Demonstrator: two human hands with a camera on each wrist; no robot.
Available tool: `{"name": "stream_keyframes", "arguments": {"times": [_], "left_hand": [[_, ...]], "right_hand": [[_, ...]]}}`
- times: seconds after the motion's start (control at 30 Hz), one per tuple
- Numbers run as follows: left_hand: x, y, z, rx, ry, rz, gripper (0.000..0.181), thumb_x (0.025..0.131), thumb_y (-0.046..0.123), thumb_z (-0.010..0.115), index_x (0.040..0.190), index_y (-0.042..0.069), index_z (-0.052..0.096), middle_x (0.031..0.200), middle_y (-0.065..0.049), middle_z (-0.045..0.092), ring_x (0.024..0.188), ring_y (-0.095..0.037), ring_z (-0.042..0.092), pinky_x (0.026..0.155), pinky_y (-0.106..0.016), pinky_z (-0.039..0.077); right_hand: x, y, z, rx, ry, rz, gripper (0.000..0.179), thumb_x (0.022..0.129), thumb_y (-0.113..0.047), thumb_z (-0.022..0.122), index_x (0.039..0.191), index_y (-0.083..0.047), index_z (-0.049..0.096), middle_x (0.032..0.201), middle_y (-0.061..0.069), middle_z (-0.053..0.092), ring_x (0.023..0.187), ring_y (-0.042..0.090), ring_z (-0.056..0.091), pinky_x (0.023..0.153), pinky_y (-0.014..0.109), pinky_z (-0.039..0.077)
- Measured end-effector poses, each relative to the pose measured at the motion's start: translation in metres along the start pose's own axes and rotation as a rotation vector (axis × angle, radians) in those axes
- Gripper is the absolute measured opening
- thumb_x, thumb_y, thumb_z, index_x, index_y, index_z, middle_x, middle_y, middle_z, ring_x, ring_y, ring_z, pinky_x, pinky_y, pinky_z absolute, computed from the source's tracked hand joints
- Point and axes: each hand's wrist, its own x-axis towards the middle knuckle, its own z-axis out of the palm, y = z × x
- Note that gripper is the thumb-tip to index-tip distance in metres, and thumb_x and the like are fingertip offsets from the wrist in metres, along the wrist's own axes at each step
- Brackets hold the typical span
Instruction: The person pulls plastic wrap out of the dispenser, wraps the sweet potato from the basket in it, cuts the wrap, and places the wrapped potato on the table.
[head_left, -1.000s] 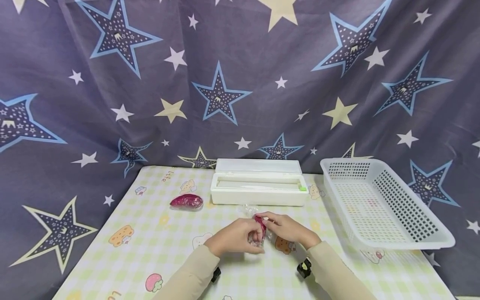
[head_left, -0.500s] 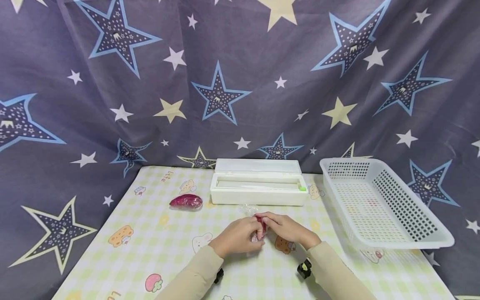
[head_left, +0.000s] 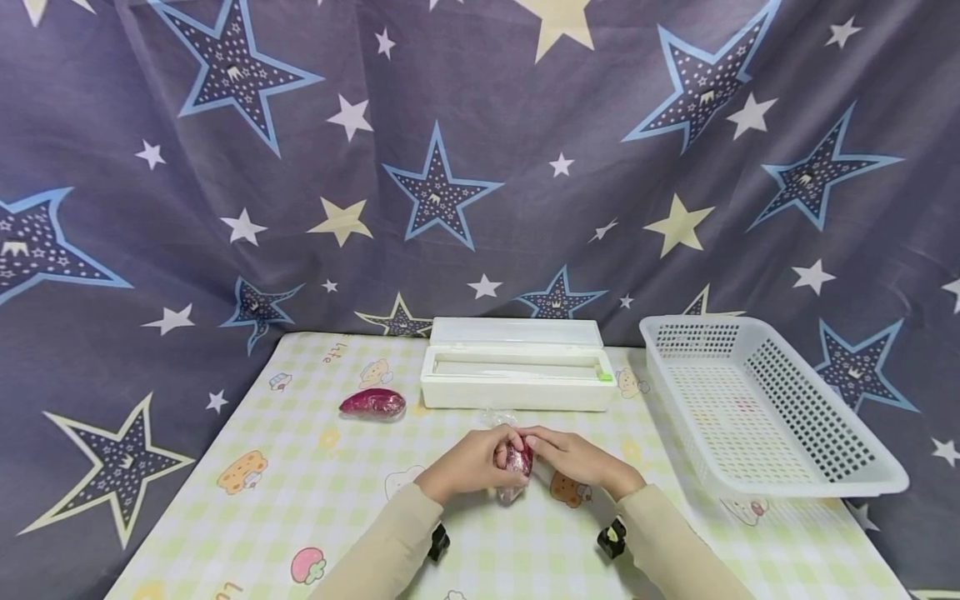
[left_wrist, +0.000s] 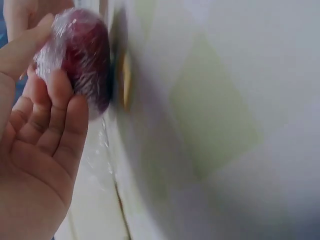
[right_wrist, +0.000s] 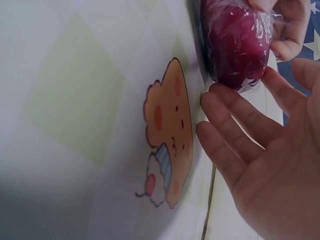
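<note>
A plump dark red vegetable (head_left: 517,460), wrapped in shiny clear film, is between my hands near the middle of the table; its exact kind is unclear. My left hand (head_left: 474,463) holds it from the left, thumb on the near side and fingers on the far side. From the right, my right hand (head_left: 576,458) touches it with fairly straight fingers, also seen against its end in the right wrist view. Loose clear film (head_left: 498,417) sticks out beyond the fingers. Farther left lies a second film-wrapped dark red vegetable (head_left: 373,404), untouched, tapering to a point.
Behind the hands stands a white cling film dispenser (head_left: 517,393) with its lid up and a green slider at the right. A white perforated plastic basket (head_left: 810,487) stands at the right. The checked tablecloth (head_left: 300,475) meets a star-patterned curtain (head_left: 480,167) at the back.
My left fingers have shifted up and round the wrapped vegetable, so more of it shows and its lower end points toward me. My right hand has barely moved.
</note>
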Motion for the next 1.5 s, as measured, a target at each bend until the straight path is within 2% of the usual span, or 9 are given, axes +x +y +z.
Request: {"name": "stream_keyframes", "arguments": {"times": [0.13, 0.27, 0.4, 0.53, 0.77, 1.0, 1.13, 1.33, 1.5], "left_hand": [[0.001, -0.006, -0.003, -0.024, -0.003, -0.004, 0.035, 0.079, 0.031, 0.087, 0.102, 0.024, 0.061, 0.075, 0.002, 0.055, 0.064, -0.005, 0.047, 0.057, -0.020, 0.042], [0.004, -0.010, -0.004, -0.063, -0.007, 0.003, 0.030, 0.079, 0.031, 0.087, 0.098, 0.024, 0.065, 0.074, 0.002, 0.056, 0.065, -0.004, 0.047, 0.058, -0.019, 0.042], [0.007, -0.013, -0.004, -0.101, -0.007, 0.010, 0.026, 0.079, 0.028, 0.087, 0.096, 0.021, 0.068, 0.073, 0.003, 0.055, 0.066, -0.005, 0.048, 0.058, -0.020, 0.043], [0.010, -0.015, -0.004, -0.110, 0.003, 0.010, 0.024, 0.078, 0.029, 0.087, 0.093, 0.021, 0.070, 0.073, 0.007, 0.054, 0.066, -0.005, 0.047, 0.058, -0.020, 0.042], [0.014, -0.014, -0.002, -0.203, -0.013, -0.036, 0.015, 0.083, 0.021, 0.084, 0.092, 0.017, 0.073, 0.074, 0.004, 0.061, 0.059, -0.006, 0.053, 0.054, -0.024, 0.053], [0.015, -0.013, 0.000, -0.264, -0.012, -0.076, 0.005, 0.090, 0.021, 0.077, 0.092, 0.016, 0.076, 0.078, -0.001, 0.065, 0.060, -0.011, 0.060, 0.058, -0.034, 0.059], [0.016, -0.015, -0.001, -0.243, -0.018, -0.071, 0.008, 0.094, 0.025, 0.072, 0.097, 0.019, 0.078, 0.083, 0.004, 0.070, 0.058, -0.012, 0.061, 0.056, -0.032, 0.058], [0.013, -0.016, -0.005, -0.140, -0.041, -0.002, 0.021, 0.099, 0.029, 0.065, 0.117, 0.021, 0.075, 0.092, 0.011, 0.070, 0.064, -0.010, 0.060, 0.058, -0.025, 0.054], [0.005, -0.013, -0.016, -0.080, 0.035, 0.052, 0.013, 0.098, 0.030, 0.067, 0.106, 0.023, 0.075, 0.093, 0.012, 0.069, 0.083, -0.010, 0.061, 0.073, -0.028, 0.053]], "right_hand": [[-0.001, 0.001, -0.001, 0.011, -0.030, -0.004, 0.048, 0.108, -0.049, 0.036, 0.151, -0.032, 0.045, 0.147, 0.001, 0.051, 0.135, 0.031, 0.047, 0.108, 0.057, 0.038], [0.000, 0.004, -0.001, 0.057, -0.076, -0.075, 0.052, 0.105, -0.043, 0.051, 0.154, -0.027, 0.041, 0.137, 0.004, 0.058, 0.125, 0.028, 0.055, 0.102, 0.051, 0.046], [0.001, 0.009, 0.001, 0.096, -0.101, -0.130, 0.068, 0.095, -0.036, 0.072, 0.154, -0.026, 0.039, 0.131, 0.001, 0.059, 0.119, 0.023, 0.056, 0.102, 0.047, 0.046], [0.002, 0.011, 0.005, 0.089, -0.066, -0.128, 0.074, 0.085, -0.036, 0.082, 0.148, -0.031, 0.042, 0.127, -0.005, 0.060, 0.115, 0.019, 0.056, 0.099, 0.046, 0.046], [0.006, 0.013, 0.014, 0.059, 0.000, -0.141, 0.060, 0.087, -0.037, 0.080, 0.137, -0.028, 0.048, 0.114, -0.005, 0.063, 0.106, 0.018, 0.060, 0.090, 0.044, 0.049], [0.006, 0.013, 0.013, 0.087, -0.016, -0.090, 0.047, 0.095, -0.042, 0.070, 0.135, -0.032, 0.049, 0.115, -0.004, 0.062, 0.106, 0.017, 0.060, 0.089, 0.043, 0.049], [0.005, 0.009, 0.012, 0.112, -0.026, -0.078, 0.044, 0.096, -0.039, 0.069, 0.134, -0.028, 0.048, 0.115, -0.001, 0.062, 0.105, 0.019, 0.060, 0.089, 0.042, 0.049], [0.005, 0.007, 0.011, 0.123, -0.036, -0.081, 0.044, 0.097, -0.037, 0.068, 0.135, -0.028, 0.048, 0.118, -0.006, 0.062, 0.106, 0.019, 0.060, 0.091, 0.042, 0.050], [0.005, 0.006, 0.010, 0.106, -0.033, -0.073, 0.049, 0.096, -0.038, 0.070, 0.139, -0.028, 0.048, 0.117, -0.001, 0.061, 0.107, 0.019, 0.058, 0.090, 0.043, 0.050]]}}
